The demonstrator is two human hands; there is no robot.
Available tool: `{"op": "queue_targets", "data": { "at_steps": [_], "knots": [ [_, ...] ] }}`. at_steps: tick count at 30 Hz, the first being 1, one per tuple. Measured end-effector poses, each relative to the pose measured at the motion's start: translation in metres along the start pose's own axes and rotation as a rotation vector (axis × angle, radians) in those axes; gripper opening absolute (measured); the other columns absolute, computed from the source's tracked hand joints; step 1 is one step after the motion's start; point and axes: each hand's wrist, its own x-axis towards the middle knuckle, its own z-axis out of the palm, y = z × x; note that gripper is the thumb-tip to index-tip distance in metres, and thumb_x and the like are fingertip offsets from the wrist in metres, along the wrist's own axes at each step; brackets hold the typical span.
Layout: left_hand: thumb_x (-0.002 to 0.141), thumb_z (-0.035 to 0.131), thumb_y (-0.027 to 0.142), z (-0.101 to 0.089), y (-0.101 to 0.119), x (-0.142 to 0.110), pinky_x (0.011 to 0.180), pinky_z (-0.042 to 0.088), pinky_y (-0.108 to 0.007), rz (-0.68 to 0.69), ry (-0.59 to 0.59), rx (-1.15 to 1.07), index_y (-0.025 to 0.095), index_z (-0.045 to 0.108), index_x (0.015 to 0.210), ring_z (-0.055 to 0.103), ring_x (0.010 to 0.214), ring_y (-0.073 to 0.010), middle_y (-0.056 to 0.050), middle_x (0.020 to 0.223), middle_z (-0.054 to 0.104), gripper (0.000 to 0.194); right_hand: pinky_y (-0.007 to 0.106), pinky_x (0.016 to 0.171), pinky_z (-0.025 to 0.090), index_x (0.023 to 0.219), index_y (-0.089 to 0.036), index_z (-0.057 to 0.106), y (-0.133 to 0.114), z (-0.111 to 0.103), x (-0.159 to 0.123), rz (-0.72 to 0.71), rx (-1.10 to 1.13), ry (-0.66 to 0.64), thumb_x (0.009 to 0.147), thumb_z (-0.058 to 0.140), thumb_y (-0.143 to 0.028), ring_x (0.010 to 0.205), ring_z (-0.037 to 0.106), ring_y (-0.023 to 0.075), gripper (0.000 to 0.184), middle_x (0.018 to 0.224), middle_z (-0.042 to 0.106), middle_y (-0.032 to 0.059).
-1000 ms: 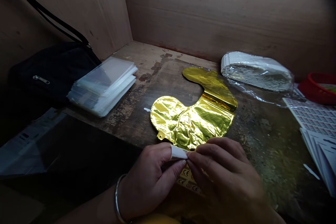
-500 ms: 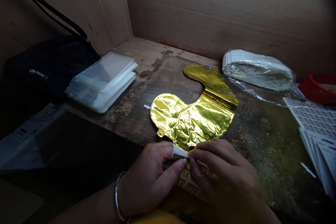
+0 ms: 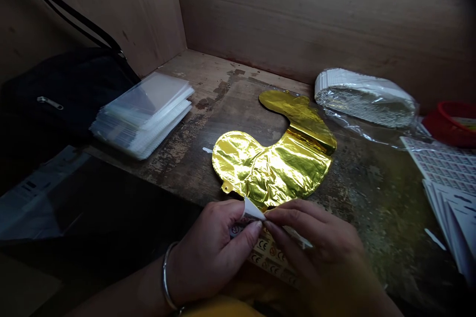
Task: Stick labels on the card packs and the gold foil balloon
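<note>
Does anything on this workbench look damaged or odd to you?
The flat, heart-like gold foil balloon looks odd: it is heavily wrinkled, with a sharp fold across its upper part. The dark, stained wooden bench top is also chipped and worn.

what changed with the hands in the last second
The white strip in the left hand has bent upward into a curl, with the right hand at its tip, and more of the CE label sheet shows below. The foil balloon stayed where it was.

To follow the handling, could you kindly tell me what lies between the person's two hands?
In the head view, a curled white strip lies between the left hand and the right hand, touching both.
</note>
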Motion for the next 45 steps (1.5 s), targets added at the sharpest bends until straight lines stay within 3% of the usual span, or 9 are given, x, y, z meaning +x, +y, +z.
{"op": "queue_targets", "data": {
  "at_steps": [8,10,12,14,17,21,26,33,45],
  "knots": [
    [0.092,0.051,0.029,0.0,0.002,0.0,0.065,0.043,-0.025,-0.041,-0.016,0.002,0.017,0.055,0.079,0.057,0.071,-0.0145,-0.001,0.075,0.061,0.018,0.026,0.06,0.05,0.083,-0.017,0.069,-0.003,0.006,0.003,-0.107,-0.1,0.087,0.083,0.061,-0.013,0.066,0.061,0.0141,0.009,0.076,0.067,0.0042],
    [0.091,0.053,0.03,0.003,-0.001,-0.002,0.062,0.045,-0.024,-0.086,0.053,-0.105,0.019,0.052,0.1,0.058,0.069,-0.0136,0.0,0.08,0.061,0.014,0.024,0.059,0.05,0.08,-0.017,0.068,-0.003,0.007,0.005,-0.071,-0.063,0.12,0.081,0.061,-0.012,0.064,0.062,0.0129,0.009,0.074,0.066,0.0033],
    [0.091,0.054,0.026,0.005,-0.004,-0.003,0.065,0.048,-0.023,-0.071,0.113,-0.162,0.023,0.039,0.125,0.06,0.071,-0.0129,0.0,0.09,0.062,0.038,0.02,0.057,0.049,0.077,-0.018,0.067,-0.002,0.008,0.006,0.016,0.03,0.13,0.08,0.061,-0.013,0.062,0.062,0.0112,0.008,0.072,0.067,0.0015],
    [0.09,0.052,0.017,0.006,-0.006,-0.004,0.073,0.048,-0.024,0.035,0.14,-0.112,0.028,0.037,0.133,0.061,0.077,-0.0125,0.0,0.098,0.063,0.047,0.019,0.055,0.049,0.074,-0.02,0.067,0.001,0.01,0.006,0.144,0.148,0.115,0.08,0.062,-0.015,0.061,0.063,0.0104,0.009,0.07,0.067,-0.0007],
    [0.085,0.05,0.005,0.005,-0.008,-0.002,0.078,0.045,-0.022,0.142,0.112,-0.024,0.026,0.06,0.109,0.06,0.084,-0.0118,0.002,0.094,0.063,0.034,0.02,0.056,0.05,0.072,-0.021,0.066,0.005,0.012,0.006,0.316,0.284,0.087,0.081,0.063,-0.021,0.06,0.064,0.0117,0.01,0.067,0.068,-0.0018],
    [0.08,0.051,0.0,0.003,-0.005,0.0,0.076,0.045,-0.021,0.121,0.137,-0.008,0.021,0.062,0.09,0.059,0.083,-0.0108,0.003,0.087,0.062,0.025,0.021,0.056,0.049,0.073,-0.021,0.067,0.009,0.009,0.005,0.317,0.265,0.079,0.083,0.062,-0.025,0.061,0.063,0.0123,0.012,0.069,0.067,-0.001],
    [0.079,0.052,0.002,0.002,0.0,0.0,0.074,0.045,-0.021,0.075,0.134,0.013,0.019,0.06,0.088,0.059,0.078,-0.0101,0.004,0.084,0.063,0.021,0.021,0.067,0.052,0.089,-0.02,0.069,0.005,0.002,0.004,0.142,0.084,-0.003,0.085,0.062,-0.022,0.075,0.066,0.0126,0.008,0.084,0.068,0.0024],
    [0.081,0.051,0.005,0.001,0.0,-0.001,0.071,0.045,-0.023,0.092,0.113,0.07,0.02,0.06,0.092,0.059,0.076,-0.0107,0.003,0.084,0.062,0.02,0.02,0.066,0.051,0.087,-0.02,0.07,0.0,0.005,0.005,0.096,0.076,-0.01,0.085,0.059,-0.017,0.073,0.065,0.011,0.012,0.08,0.067,0.0016],
    [0.079,0.052,0.002,0.003,-0.003,-0.002,0.073,0.045,-0.022,0.165,0.11,0.043,0.02,0.06,0.093,0.06,0.079,-0.0107,0.003,0.087,0.063,0.023,0.019,0.061,0.048,0.078,-0.024,0.072,0.002,0.007,0.006,0.386,0.334,-0.046,0.08,0.064,-0.023,0.067,0.065,0.0108,0.009,0.072,0.071,-0.0032]
  ]
}}
